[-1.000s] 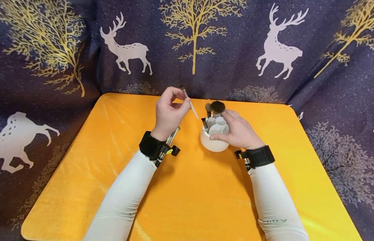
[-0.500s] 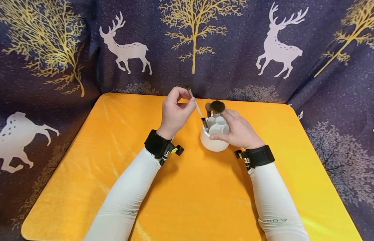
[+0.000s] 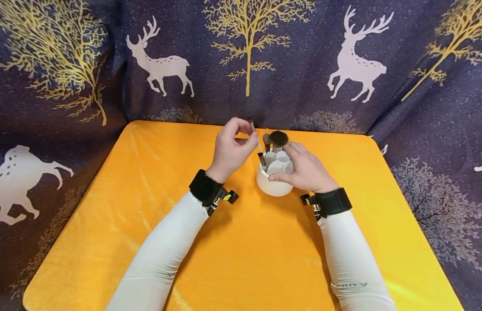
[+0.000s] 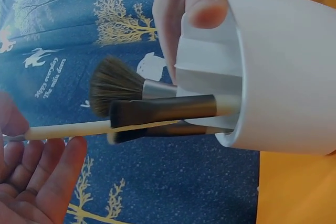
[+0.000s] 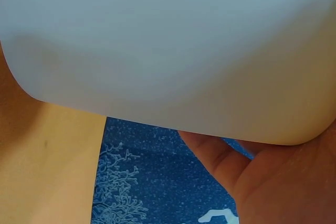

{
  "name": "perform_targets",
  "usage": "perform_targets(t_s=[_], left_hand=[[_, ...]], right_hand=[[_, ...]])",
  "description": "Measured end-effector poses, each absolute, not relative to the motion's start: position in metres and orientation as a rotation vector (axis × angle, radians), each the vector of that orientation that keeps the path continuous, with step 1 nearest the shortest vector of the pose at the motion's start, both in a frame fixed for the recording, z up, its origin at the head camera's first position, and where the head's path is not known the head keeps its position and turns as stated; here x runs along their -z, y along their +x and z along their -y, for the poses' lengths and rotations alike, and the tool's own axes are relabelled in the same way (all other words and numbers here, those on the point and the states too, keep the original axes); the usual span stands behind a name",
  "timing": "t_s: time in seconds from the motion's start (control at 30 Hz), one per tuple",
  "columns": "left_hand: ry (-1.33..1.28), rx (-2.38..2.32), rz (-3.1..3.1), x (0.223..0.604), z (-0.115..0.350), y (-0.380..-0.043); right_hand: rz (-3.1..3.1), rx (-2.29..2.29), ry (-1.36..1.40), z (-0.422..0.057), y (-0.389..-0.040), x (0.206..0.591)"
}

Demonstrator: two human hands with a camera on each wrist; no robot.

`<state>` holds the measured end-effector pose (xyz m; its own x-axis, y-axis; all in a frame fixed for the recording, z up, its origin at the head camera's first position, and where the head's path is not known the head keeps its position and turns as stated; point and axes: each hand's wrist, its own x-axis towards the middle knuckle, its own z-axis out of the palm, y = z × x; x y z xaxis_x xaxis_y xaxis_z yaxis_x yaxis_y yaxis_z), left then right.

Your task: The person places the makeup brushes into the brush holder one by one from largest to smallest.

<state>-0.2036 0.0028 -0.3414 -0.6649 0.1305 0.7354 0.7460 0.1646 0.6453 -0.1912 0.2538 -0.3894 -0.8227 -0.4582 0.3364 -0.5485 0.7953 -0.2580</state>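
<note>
My left hand [image 3: 232, 150] pinches a thin makeup brush [image 4: 68, 130] by thumb and fingertips. Its bristles point up and its pale handle slants down towards the white brush holder [image 3: 274, 185]. In the left wrist view the handle passes behind a dark-ferruled brush [image 4: 178, 109], so whether its end is inside the holder is hidden. My right hand [image 3: 309, 169] grips the holder from the right, thumb at the front rim and fingers round the far side. A fluffy dark brush [image 3: 279, 138] and two smaller brushes stand in the holder's left and back compartments.
An orange cloth-covered table [image 3: 241, 250] lies beneath. A dark blue curtain [image 3: 221, 56] with deer and trees hangs behind its far edge. Each wrist wears a black strap [image 3: 205, 187] with a small camera.
My left hand has moved right with the makeup brush, bringing its handle to the holder's left rim. Brushes seen under the left wrist earlier are now out of sight. My right hand stays put.
</note>
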Motion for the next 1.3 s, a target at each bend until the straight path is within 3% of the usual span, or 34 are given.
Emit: perform_targets(t_s=[0.8,1.3], left_hand=[[-1.047,1.575,2.167,0.360,-0.016,-0.203],[-0.939,1.455,2.176,0.366,0.007,-0.205]], right_hand=[[2.725,-0.525,0.799,-0.254,-0.191,0.388],[2.748,-0.518,0.778,-0.254,-0.190,0.389]])
